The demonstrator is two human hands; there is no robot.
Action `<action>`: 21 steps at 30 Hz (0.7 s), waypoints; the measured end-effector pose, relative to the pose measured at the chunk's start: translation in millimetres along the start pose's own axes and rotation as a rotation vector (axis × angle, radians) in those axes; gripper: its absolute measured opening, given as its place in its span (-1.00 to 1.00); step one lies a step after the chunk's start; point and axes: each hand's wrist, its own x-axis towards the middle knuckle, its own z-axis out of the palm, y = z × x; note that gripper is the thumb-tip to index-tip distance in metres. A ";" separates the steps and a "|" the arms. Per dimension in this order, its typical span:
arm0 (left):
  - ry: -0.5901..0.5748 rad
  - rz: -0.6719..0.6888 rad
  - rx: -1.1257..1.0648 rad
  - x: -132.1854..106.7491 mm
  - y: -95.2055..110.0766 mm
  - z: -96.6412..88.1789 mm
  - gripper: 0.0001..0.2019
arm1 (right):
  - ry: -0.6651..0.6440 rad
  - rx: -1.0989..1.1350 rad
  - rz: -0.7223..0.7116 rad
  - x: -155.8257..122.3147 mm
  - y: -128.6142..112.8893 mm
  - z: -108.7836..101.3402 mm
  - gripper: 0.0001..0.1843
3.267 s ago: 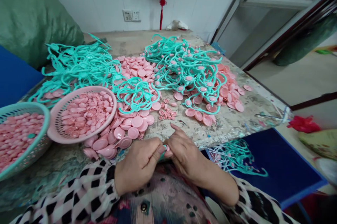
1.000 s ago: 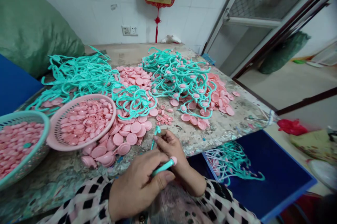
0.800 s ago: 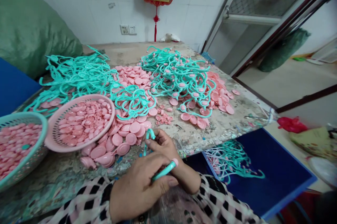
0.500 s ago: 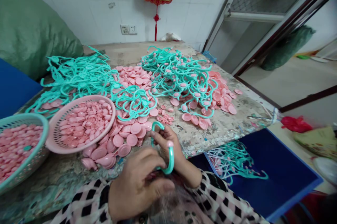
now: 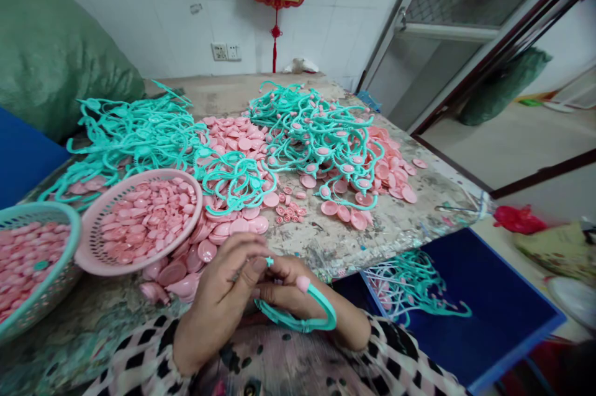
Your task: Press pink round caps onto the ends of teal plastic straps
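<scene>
A teal toy stethoscope headpiece [image 5: 321, 321], a curved plastic tube, loops below my hands. A pink ear tip [image 5: 303, 284] caps one of its ends. My right hand [image 5: 291, 293] is closed around the tube, and the other bare teal end [image 5: 269, 261] pokes out by its fingertips. Close against that end, my left hand [image 5: 221, 300] has its thumb and fingers bent together; whatever they pinch is hidden. Several small pink ear tips [image 5: 289, 213] lie on the table just beyond my hands.
Piles of teal tubes [image 5: 139, 135] and assembled headpieces [image 5: 316, 129] cover the table, with pink discs [image 5: 237, 135] between. A pink basket [image 5: 90, 259] and a teal basket [image 5: 74, 231] of pink parts stand left. A blue bin [image 5: 503, 297] with teal pieces sits lower right.
My left hand has risen and come against the right hand's fingertips. The headpiece has turned, so its capped end now curves lower and to the right.
</scene>
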 end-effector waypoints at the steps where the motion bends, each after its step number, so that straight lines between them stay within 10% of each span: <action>1: -0.067 0.005 -0.025 0.8 0.8 -0.3 -0.82 | 0.002 -0.035 -0.009 -1.1 1.2 -0.4 -0.76; 6: -0.067 -0.146 -0.140 -0.4 0.7 -1.1 -0.73 | 0.045 -0.221 -0.013 -5.4 18.9 -20.5 -0.78; 12: -0.070 -0.244 -0.258 -0.7 -5.0 3.7 -0.66 | 0.608 -0.867 0.022 -0.8 46.6 -73.0 -0.80; 21: -0.161 -0.290 -0.244 -1.2 -3.8 4.5 -0.66 | 0.561 -1.111 0.092 19.0 61.2 -83.6 -0.77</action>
